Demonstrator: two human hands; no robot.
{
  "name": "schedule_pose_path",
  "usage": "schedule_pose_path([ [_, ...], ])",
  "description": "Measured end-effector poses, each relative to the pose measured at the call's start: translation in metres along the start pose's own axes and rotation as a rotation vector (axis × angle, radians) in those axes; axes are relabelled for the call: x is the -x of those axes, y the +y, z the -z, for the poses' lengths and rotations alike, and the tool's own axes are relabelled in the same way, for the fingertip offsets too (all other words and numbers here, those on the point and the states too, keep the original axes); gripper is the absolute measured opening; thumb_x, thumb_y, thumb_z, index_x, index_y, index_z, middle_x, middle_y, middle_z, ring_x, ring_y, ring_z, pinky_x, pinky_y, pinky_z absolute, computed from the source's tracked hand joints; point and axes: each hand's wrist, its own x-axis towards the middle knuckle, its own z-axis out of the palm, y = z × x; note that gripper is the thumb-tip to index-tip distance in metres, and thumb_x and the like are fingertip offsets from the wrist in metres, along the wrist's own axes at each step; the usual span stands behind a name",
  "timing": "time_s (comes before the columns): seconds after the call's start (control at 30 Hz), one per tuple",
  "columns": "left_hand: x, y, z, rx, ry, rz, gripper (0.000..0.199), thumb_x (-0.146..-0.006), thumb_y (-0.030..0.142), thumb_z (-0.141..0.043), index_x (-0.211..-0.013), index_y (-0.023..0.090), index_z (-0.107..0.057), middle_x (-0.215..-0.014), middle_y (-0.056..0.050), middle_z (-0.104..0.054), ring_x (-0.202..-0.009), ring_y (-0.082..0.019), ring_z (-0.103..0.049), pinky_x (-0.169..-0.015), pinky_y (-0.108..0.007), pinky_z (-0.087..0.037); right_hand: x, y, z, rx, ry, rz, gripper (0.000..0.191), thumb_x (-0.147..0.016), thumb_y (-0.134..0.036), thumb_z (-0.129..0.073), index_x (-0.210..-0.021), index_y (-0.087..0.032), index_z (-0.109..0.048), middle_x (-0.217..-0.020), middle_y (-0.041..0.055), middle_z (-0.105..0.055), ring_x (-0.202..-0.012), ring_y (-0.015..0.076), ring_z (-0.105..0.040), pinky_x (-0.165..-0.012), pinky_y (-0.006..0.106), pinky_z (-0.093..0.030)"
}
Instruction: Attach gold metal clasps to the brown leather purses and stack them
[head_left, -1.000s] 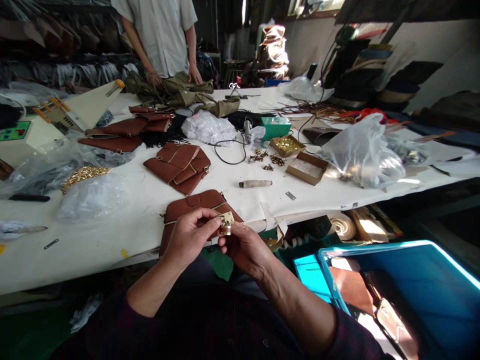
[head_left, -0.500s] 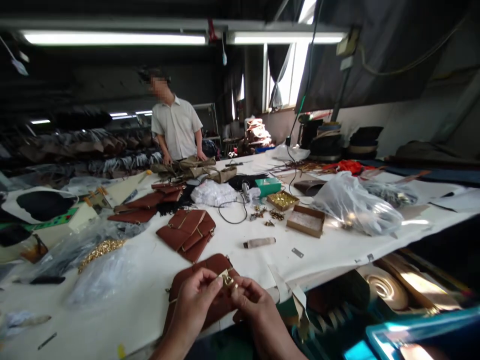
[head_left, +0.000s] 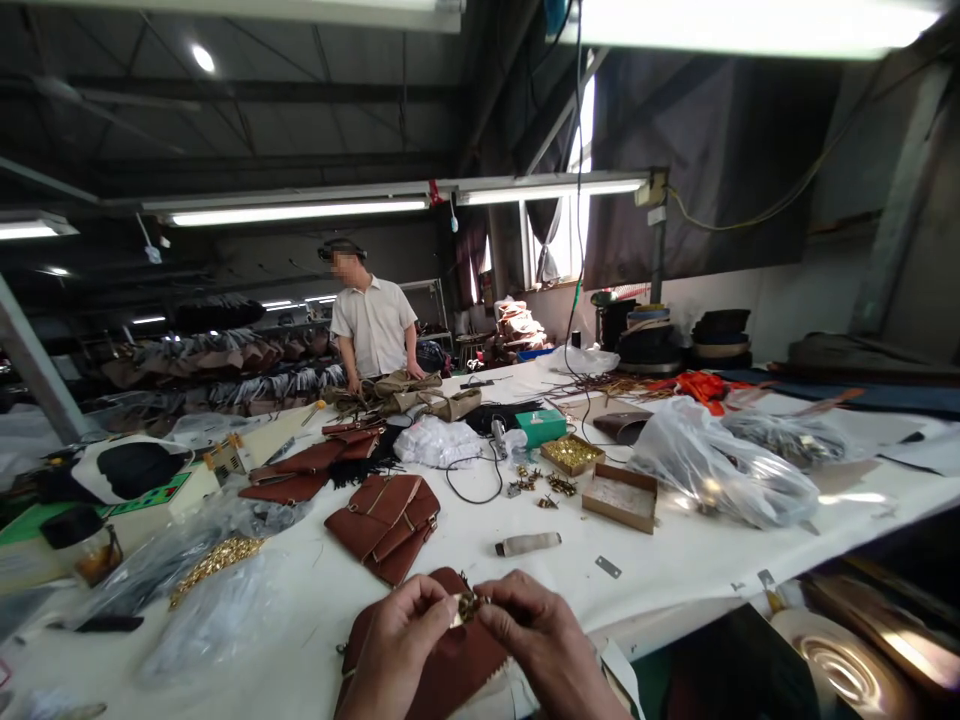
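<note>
Head view: our left hand point(head_left: 401, 640) and right hand point(head_left: 544, 635) pinch a gold-coloured metal piece point(head_left: 466, 607), seemingly a clasp, over the brown bag point(head_left: 472, 662) at the near edge of the white table point(head_left: 675, 560).

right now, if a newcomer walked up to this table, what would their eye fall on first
Probably the small gold metal fitting held between the left hand and right hand, over a brown bag at the near edge of the white table. Next, perhaps, the bulging translucent plastic bag on the table's right side, and the person in a pale shirt standing at the far end.
</note>
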Motion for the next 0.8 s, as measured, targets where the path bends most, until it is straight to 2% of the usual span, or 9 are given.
schedule_pose_path([
  [0.07, 0.008, 0.008, 0.001, 0.043, -0.042, 0.041, 0.038, -0.078, 0.051, -0.086, -0.081, 0.017, -0.068, -0.082, -0.004, -0.074, -0.072, -0.018, -0.069, -0.066, -0.028, -0.058, 0.0, -0.009, 0.005, -0.047, -0.056, -0.085, 0.037, -0.089, -0.056, -0.079, -0.101, -0.022, -0.085, -0.085, 0.0056, -0.073, -0.077, 0.0211, -0.064, -0.069, 0.033, -0.051],
  [0.13, 0.012, 0.014, 0.002, 0.09, -0.098, 0.074, 0.035, -0.08, 0.045, -0.086, -0.085, 0.016, -0.068, -0.083, -0.005, -0.076, -0.074, -0.018, -0.072, -0.069, -0.029, -0.06, 0.0, -0.013, 0.008, -0.149, -0.172, -0.158, 0.039, -0.089, -0.056, -0.079, -0.101, -0.018, -0.083, -0.08, 0.0033, -0.07, -0.07, 0.0164, -0.06, -0.066, 0.029, -0.049],
  [0.2, 0.014, 0.016, 0.003, 0.129, -0.125, 0.115, 0.033, -0.081, 0.042, -0.086, -0.086, 0.015, -0.068, -0.082, -0.006, -0.076, -0.073, -0.018, -0.073, -0.069, -0.03, -0.061, 0.0, -0.011, 0.009, -0.27, -0.225, -0.216, 0.039, -0.088, -0.054, -0.081, -0.101, -0.016, -0.082, -0.077, 0.0016, -0.068, -0.067, 0.0134, -0.057, -0.065, 0.027, -0.046],
  [0.4, 0.018, 0.013, 0.005, 0.187, -0.152, 0.203, 0.033, -0.08, 0.038, -0.088, -0.084, 0.014, -0.066, -0.078, -0.003, -0.074, -0.069, -0.017, -0.073, -0.064, -0.028, -0.062, 0.006, 0.001, 0.005, -0.485, -0.156, -0.4, 0.04, -0.077, -0.048, -0.092, -0.095, -0.014, -0.082, -0.068, -0.0012, -0.063, -0.058, 0.0083, -0.047, -0.056, 0.023, -0.034],
  [0.53, 0.019, 0.01, 0.008, 0.17, -0.148, 0.211, 0.033, -0.08, 0.038, -0.088, -0.085, 0.015, -0.066, -0.076, -0.002, -0.073, -0.068, -0.017, -0.073, -0.063, -0.028, -0.062, 0.006, 0.006, 0.004, -0.553, -0.115, -0.481, 0.041, -0.071, -0.046, -0.096, -0.091, -0.013, -0.082, -0.066, -0.0009, -0.062, -0.058, 0.0085, -0.047, -0.055, 0.023, -0.032],
  [0.67, 0.017, 0.004, 0.011, 0.155, -0.144, 0.193, 0.033, -0.08, 0.039, -0.089, -0.084, 0.015, -0.066, -0.077, -0.002, -0.074, -0.068, -0.017, -0.073, -0.064, -0.028, -0.063, 0.009, 0.006, 0.005, -0.558, -0.124, -0.492, 0.039, -0.072, -0.048, -0.095, -0.089, -0.016, -0.082, -0.068, -0.0004, -0.065, -0.059, 0.0091, -0.048, -0.057, 0.024, -0.034],
  [0.8, 0.018, -0.012, 0.017, 0.095, -0.116, 0.115, 0.031, -0.085, 0.041, -0.086, -0.089, 0.016, -0.068, -0.084, -0.003, -0.076, -0.074, -0.016, -0.073, -0.071, -0.029, -0.064, 0.015, 0.003, 0.001, -0.326, -0.162, -0.345, 0.034, -0.084, -0.05, -0.087, -0.077, -0.017, -0.078, -0.071, 0.0012, -0.069, -0.067, 0.0129, -0.056, -0.067, 0.028, -0.043],
])
